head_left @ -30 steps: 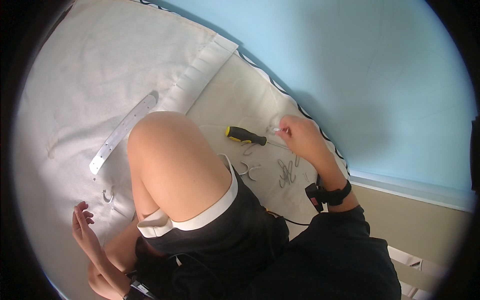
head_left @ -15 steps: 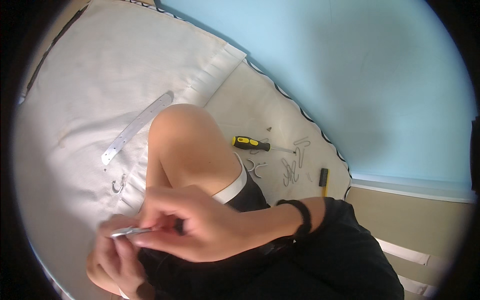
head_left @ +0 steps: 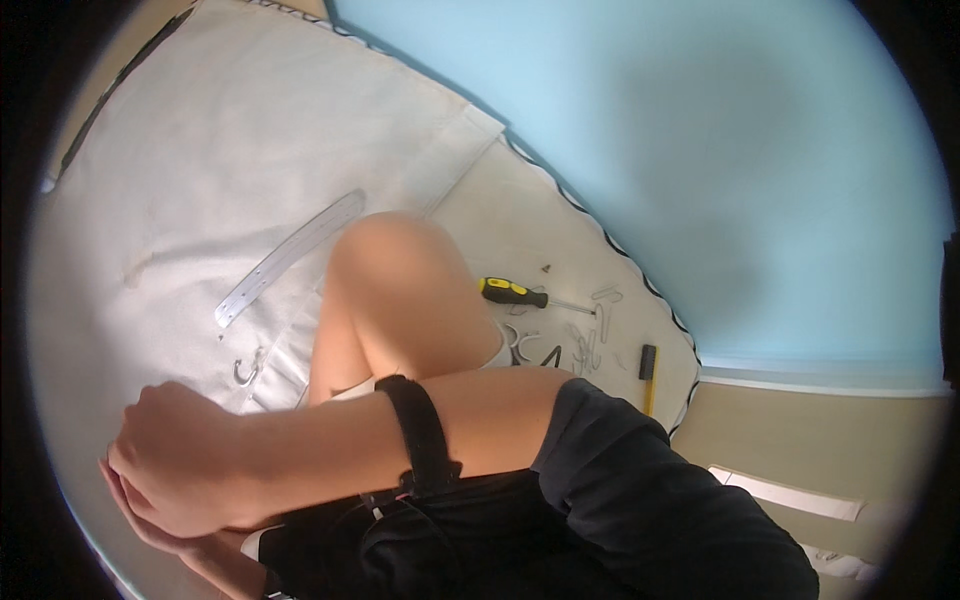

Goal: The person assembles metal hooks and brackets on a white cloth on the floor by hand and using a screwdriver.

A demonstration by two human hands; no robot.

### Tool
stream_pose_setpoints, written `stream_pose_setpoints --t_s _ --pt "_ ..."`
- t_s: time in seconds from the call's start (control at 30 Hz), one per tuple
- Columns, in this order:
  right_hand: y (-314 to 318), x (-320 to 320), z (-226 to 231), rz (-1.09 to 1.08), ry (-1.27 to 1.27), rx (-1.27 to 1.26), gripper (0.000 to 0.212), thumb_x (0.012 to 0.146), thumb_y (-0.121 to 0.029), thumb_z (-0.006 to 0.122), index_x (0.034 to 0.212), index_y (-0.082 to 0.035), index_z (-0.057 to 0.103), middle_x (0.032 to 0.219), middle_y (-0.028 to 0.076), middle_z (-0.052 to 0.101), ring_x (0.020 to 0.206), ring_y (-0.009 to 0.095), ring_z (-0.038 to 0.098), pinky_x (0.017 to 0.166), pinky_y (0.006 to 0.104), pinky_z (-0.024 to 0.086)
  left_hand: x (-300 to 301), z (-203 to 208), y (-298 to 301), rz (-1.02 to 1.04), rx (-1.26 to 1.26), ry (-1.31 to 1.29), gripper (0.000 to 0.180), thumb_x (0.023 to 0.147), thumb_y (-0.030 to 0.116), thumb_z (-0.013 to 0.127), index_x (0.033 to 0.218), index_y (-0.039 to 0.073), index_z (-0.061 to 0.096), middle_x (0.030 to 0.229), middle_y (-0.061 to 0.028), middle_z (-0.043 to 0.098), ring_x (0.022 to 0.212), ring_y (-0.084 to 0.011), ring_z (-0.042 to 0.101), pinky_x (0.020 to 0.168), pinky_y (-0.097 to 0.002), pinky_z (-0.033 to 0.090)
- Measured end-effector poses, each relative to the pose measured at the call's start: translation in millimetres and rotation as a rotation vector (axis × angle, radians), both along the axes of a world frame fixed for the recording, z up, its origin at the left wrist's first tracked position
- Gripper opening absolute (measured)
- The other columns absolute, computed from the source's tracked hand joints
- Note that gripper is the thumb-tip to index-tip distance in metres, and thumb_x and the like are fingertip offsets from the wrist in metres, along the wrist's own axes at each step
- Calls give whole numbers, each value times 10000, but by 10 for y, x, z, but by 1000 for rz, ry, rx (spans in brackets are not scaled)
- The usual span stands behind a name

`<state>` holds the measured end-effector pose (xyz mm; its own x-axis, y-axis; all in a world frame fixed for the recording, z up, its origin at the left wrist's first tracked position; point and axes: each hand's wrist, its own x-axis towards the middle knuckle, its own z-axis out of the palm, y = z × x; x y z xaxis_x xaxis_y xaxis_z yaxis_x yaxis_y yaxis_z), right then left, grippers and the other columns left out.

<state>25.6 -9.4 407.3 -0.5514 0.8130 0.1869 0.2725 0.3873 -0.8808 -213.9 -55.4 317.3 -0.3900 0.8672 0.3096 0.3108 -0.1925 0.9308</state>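
Note:
My right hand is at the far left, its back turned up and its fingers curled in. Below and against it is my left hand, mostly covered, with its fingers closed up around the right one. Whatever the two hands hold between them is hidden. A silver metal strip with small holes lies on the white cloth beyond the hands. Nearer to them, a small curved metal hook rests on the same cloth.
My bent knee rises mid-view. Right of it lie a yellow-and-black screwdriver, several bent wire hooks, white curved pieces and a small black-headed brush with a yellow handle. A light blue panel stands behind.
Both hands have shifted left, and my right hand has turned over the left. The small silver metal piece seen in the fingers before is now out of sight.

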Motion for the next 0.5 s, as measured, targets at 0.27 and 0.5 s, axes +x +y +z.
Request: stream_pose_setpoints --t_s 0.27,0.5 --pt "208 -33 -577 95 70 -290 271 911 -200 537 784 -7 679 766 228 682 731 410 676 705 501 539 262 -323 37 -95 -298 -686 370 1056 347 401 1056 47 618 955 -41 642 915 -157 594 851 -311 458" --pt "211 44 -712 -41 49 -163 291 992 -216 494 869 21 608 727 224 658 671 412 645 644 479 509 972 18 373 -142 -404 -767 413 1035 282 480 680 146 320 651 54 247 591 -89 246 545 -282 242"
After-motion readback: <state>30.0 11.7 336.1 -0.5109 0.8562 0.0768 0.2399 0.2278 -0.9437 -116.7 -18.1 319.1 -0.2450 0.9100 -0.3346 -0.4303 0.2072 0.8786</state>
